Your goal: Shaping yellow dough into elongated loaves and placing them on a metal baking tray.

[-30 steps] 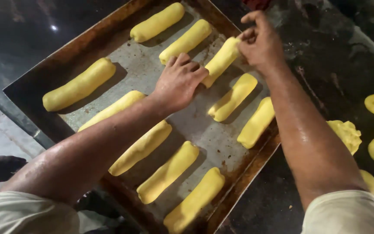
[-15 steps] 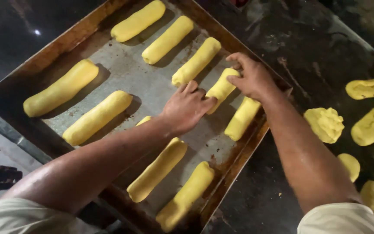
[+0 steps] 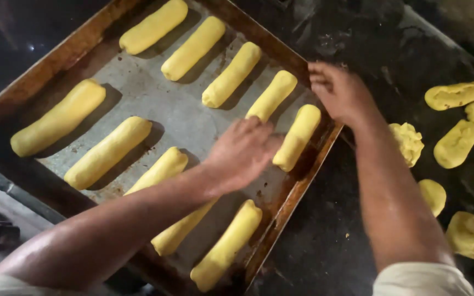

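While both hands hover at the baking tray (image 3: 297, 192), a dough log (image 3: 297, 137) lies between them.

From the head view, the left hand (image 3: 242, 151) rests flat, fingers released, touching the log's near end; the right hand (image 3: 338, 90) sits loosely curled, empty, on the tray's rim. Soft dough likely dents easily; supporting both ends looks safest. Unshaped dough pieces (image 3: 456, 142) dot the dark counter (image 3: 330, 230).

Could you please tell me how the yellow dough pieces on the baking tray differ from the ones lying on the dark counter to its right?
The tray logs are long, smooth cylinders; the counter lumps are short, flattish and irregular. The logs lie parallel in rows on the baking tray; the lumps sit scattered on the dark counter. Both are the same yellow dough.
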